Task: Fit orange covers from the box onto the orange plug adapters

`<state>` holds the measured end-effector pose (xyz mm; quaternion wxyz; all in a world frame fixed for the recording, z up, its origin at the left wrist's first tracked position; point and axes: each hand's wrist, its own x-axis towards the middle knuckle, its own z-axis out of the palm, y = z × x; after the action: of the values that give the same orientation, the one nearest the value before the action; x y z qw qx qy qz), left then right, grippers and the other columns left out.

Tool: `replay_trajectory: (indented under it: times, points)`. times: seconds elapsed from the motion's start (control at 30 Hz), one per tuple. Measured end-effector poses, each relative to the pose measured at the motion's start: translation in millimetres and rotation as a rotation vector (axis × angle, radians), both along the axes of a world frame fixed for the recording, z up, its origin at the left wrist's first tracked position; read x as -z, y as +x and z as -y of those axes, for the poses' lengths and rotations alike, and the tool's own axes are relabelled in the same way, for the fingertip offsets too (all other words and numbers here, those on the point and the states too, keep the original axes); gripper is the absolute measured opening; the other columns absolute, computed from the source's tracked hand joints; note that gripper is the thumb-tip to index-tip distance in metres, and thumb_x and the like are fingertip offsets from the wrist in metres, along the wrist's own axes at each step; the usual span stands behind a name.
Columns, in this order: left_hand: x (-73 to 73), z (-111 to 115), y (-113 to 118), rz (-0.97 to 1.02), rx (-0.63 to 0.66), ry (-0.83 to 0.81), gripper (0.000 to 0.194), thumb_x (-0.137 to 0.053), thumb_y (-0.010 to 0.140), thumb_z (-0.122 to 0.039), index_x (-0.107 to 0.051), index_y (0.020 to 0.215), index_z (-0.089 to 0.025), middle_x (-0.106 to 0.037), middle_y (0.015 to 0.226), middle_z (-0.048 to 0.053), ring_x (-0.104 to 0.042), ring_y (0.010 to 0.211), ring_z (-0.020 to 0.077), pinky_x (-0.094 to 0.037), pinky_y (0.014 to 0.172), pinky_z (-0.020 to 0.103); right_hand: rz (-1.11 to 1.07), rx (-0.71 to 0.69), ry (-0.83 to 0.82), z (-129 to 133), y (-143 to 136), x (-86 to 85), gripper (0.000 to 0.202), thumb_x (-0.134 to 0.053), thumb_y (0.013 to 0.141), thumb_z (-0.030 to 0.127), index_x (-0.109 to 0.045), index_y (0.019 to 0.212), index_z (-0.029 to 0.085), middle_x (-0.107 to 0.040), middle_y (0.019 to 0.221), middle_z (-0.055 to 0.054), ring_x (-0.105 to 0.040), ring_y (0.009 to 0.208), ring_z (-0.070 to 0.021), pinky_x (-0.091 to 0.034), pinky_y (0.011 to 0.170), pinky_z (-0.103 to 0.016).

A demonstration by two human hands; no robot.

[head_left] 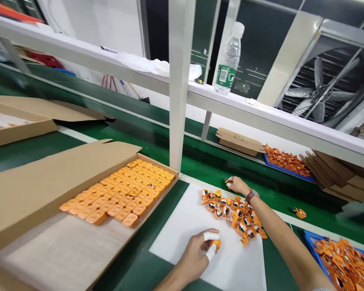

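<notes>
My left hand (192,254), with white tape on its thumb and a finger, is closed around a small orange plastic part (217,244) above the white sheet (176,230). Farther off, my right hand (239,185), a watch on its wrist, reaches over the green belt. Its fingers pinch a small orange and dark piece (227,181), mostly covered by the fingertips. Between the hands, several orange housings (226,211) with white and black insides lie loosely grouped on the sheet.
On the left, an open cardboard box (157,204) holds rows of orange housings. A blue tray (314,242) of orange parts stands at right. One loose orange part (300,213) lies on the belt. A white post (178,89) and a shelf with a water bottle (229,60) rise ahead.
</notes>
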<state>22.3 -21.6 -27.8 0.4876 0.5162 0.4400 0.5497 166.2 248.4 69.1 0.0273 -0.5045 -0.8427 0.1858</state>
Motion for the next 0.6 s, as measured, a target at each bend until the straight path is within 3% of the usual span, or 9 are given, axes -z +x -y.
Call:
replay_trajectory:
  times: [0.1, 0.27, 0.4, 0.5, 0.6]
  points:
    - [-1.4, 1.1, 2.1, 0.011, -0.027, 0.025, 0.018, -0.073, 0.081, -0.027, -0.075, 0.097, -0.02, -0.074, 0.107, 0.01, -0.065, 0.069, 0.0143, -0.058, 0.064, 0.025, -0.005, -0.115, 0.0, 5.1, -30.5, -7.7, 0.019, -0.061, 0.097, 0.029, -0.069, 0.098, 0.012, -0.071, 0.088, -0.006, -0.066, 0.076, -0.0164, -0.053, 0.071, -0.03]
    - [-4.4, 2.1, 5.0, 0.003, 0.017, 0.036, 0.019, -0.07, 0.079, -0.021, -0.073, 0.098, -0.019, -0.073, 0.108, 0.01, -0.064, 0.067, 0.0128, -0.055, 0.065, 0.025, -0.064, -0.41, 0.027, 41.8, -87.7, -14.9, 0.02, -0.059, 0.092, 0.019, -0.069, 0.109, 0.016, -0.071, 0.099, -0.006, -0.064, 0.086, -0.0177, -0.049, 0.074, -0.026]
    - [-6.2, 3.5, 2.2, -0.03, 0.032, 0.032, 0.019, -0.066, 0.08, -0.016, -0.073, 0.097, -0.019, -0.073, 0.105, 0.009, -0.064, 0.069, 0.0132, -0.054, 0.067, 0.024, 0.012, -0.539, 0.064, 67.4, -122.5, -3.7, 0.018, -0.063, 0.077, 0.0, -0.069, 0.086, 0.014, -0.068, 0.098, -0.009, -0.061, 0.098, -0.0238, -0.045, 0.087, -0.032]
    - [-8.1, 4.2, -0.7, -0.036, -0.014, 0.036, 0.02, -0.066, 0.079, -0.015, -0.073, 0.098, -0.019, -0.073, 0.113, 0.009, -0.066, 0.07, 0.0136, -0.055, 0.067, 0.024, 0.073, -0.572, 0.07, 72.5, -132.0, 2.8, 0.017, -0.063, 0.073, -0.003, -0.067, 0.079, 0.013, -0.068, 0.094, -0.011, -0.062, 0.098, -0.0279, -0.044, 0.09, -0.037]
    - [-11.9, 4.7, -3.8, -0.089, -0.029, 0.07, 0.019, -0.063, 0.082, -0.014, -0.074, 0.097, -0.019, -0.073, 0.113, 0.009, -0.067, 0.069, 0.0134, -0.057, 0.066, 0.024, 0.071, -0.573, 0.059, 66.9, -120.6, -3.7, 0.013, -0.07, 0.078, 0.009, -0.07, 0.09, 0.014, -0.07, 0.102, -0.013, -0.063, 0.101, -0.0291, -0.046, 0.092, -0.038]
